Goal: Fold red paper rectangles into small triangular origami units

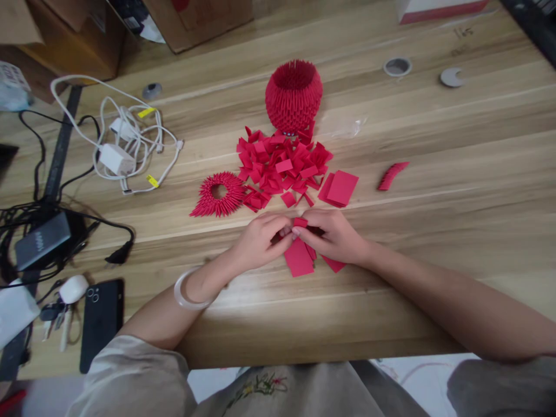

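A small piece of red paper [300, 222] is pinched between my left hand [263, 238] and my right hand [333, 236], whose fingertips meet over it. Flat red paper sheets [299, 259] lie on the table just below the fingers, partly covered by them. Beyond the hands spreads a heap of small folded red paper pieces [284, 165]. A stack of red paper rectangles [339, 188] rests to its right. Left of the heap lies a spiky ring of interlocked red paper pieces [220, 196]. Behind it stands a round red paper vase [293, 98] built from folded units.
On the left are coiled white charging cables [130, 136], a black power adapter [43, 238], a black phone [102, 324] and keys. Cardboard boxes [200, 23] stand at the back. A short row of joined red pieces [392, 175] lies on the right, below a cable-hole ring [397, 67].
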The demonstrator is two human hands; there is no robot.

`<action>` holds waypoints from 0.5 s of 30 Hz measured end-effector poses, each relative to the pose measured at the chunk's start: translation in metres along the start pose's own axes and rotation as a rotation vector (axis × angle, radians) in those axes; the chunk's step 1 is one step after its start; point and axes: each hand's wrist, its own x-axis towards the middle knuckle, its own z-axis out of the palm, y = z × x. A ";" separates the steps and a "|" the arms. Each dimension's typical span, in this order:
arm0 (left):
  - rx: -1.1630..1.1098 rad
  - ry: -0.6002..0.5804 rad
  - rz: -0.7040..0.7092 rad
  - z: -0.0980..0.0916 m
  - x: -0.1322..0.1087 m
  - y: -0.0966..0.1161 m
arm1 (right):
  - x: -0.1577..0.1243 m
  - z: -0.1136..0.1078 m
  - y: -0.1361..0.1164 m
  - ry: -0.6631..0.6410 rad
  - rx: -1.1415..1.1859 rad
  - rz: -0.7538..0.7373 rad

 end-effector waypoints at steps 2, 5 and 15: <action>0.002 0.002 0.001 0.000 0.000 0.000 | 0.000 0.000 0.000 -0.006 0.000 0.004; 0.000 0.011 0.012 0.000 0.000 0.000 | -0.001 0.001 0.001 -0.005 -0.004 0.007; -0.002 0.007 0.002 0.001 -0.001 -0.001 | -0.001 0.001 0.001 -0.011 -0.013 0.010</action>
